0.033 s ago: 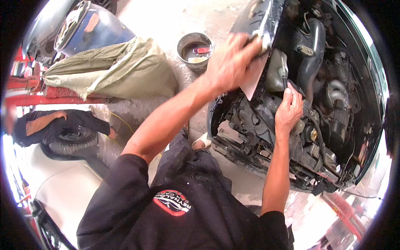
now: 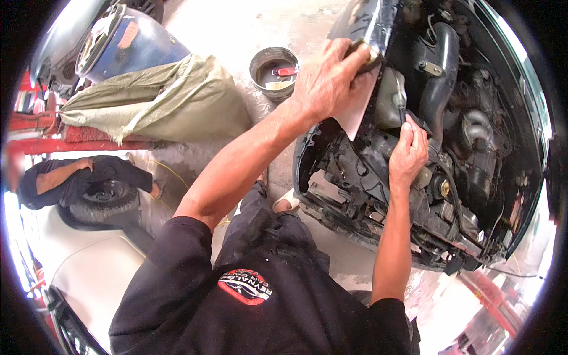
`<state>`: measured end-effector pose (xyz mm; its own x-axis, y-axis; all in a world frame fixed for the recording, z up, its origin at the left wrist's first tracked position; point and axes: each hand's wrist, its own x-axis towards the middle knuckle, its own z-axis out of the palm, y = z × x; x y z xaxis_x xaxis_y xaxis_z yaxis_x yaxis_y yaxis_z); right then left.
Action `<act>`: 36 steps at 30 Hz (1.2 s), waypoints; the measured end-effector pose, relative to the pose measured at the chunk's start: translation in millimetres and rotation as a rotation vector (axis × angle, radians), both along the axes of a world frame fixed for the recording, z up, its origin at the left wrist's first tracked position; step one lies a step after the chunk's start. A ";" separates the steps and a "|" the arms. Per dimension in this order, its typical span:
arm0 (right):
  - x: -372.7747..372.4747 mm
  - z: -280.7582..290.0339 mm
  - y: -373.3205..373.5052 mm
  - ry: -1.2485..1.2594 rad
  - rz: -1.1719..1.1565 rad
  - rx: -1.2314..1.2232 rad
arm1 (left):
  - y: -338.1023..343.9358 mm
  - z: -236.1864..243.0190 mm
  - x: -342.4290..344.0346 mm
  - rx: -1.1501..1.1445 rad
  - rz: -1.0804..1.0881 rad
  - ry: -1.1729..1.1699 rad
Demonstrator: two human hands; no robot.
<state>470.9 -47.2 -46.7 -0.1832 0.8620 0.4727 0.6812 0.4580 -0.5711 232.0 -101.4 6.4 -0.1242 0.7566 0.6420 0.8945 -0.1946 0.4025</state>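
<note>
My left hand (image 2: 324, 81) is at the car's dark fender (image 2: 362, 23), above its pale grey lower corner (image 2: 356, 112). Its fingers curl round a small dark pad (image 2: 357, 48) pressed to the panel; a pale, shiny bit shows by the fingertips. Most of the pad is hidden, so its exact kind is unclear. Farther right, over the open engine bay, my right hand (image 2: 408, 155) is closed, thumb and fingers pinching a slim black hose (image 2: 402, 113). That hose runs up to a cloudy plastic reservoir (image 2: 387, 100) just inside the fender.
A bucket (image 2: 274, 71) with liquid and a red object stands left of the fender. Beyond it are a greenish sack (image 2: 171, 100) and a blue drum (image 2: 139, 44). A co-worker's dark sleeve (image 2: 50, 183) shows at far left. A thick black pipe (image 2: 444, 83) crosses the engine bay.
My left hand, smeared by motion before, now looks sharp and sits slightly higher along the fender edge. The right hand keeps its place on the hose.
</note>
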 end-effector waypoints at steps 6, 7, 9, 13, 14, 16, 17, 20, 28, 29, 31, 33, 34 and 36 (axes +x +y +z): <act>0.1 -0.7 -1.2 0.014 -0.004 -0.004 | -81.1 -17.2 41.0 -0.063 -0.135 0.001; -0.4 -1.1 -0.2 0.016 -0.005 -0.001 | -76.0 -18.3 36.4 -0.066 -0.139 0.043; -1.1 -2.4 1.8 0.019 0.020 0.035 | -37.2 -17.1 19.1 0.052 -0.133 0.074; -2.5 -5.5 5.8 0.026 0.010 0.087 | 10.5 -7.7 4.8 -0.044 0.056 -0.001; -2.5 -6.1 6.3 0.011 0.008 0.074 | 5.9 -4.0 6.7 -0.056 0.096 0.005; -2.2 -6.7 6.4 0.011 0.002 0.069 | -29.5 -10.7 22.9 -0.006 -0.024 0.041; -2.1 -6.6 6.5 0.019 0.009 0.056 | -48.7 -11.6 29.6 -0.030 -0.110 0.080; -2.3 -6.8 7.5 0.011 0.010 0.073 | -55.4 -9.7 28.0 0.042 -0.200 0.191; -1.9 -8.4 6.5 0.037 0.007 0.036 | -16.6 8.0 25.5 -0.083 -0.026 0.052; -1.8 -8.0 6.4 0.041 0.001 0.024 | -36.9 9.8 33.9 -0.189 -0.079 0.097; -1.9 -7.4 6.7 0.056 -0.009 0.016 | -54.3 9.5 36.7 -0.123 -0.174 0.156; -1.9 -7.7 6.5 0.063 0.013 0.029 | -41.4 11.0 30.4 -0.055 -0.144 0.152; -2.0 -8.0 6.4 0.061 0.008 0.020 | -20.8 11.7 21.7 -0.064 -0.083 0.118; -2.2 -8.8 6.6 0.055 -0.006 0.019 | 15.8 11.6 6.3 -0.020 0.018 0.061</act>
<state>468.6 -40.6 -55.5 -0.1516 0.8535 0.4985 0.6517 0.4655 -0.5988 238.3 -85.6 18.0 -0.0988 0.7675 0.6334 0.9206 -0.1711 0.3510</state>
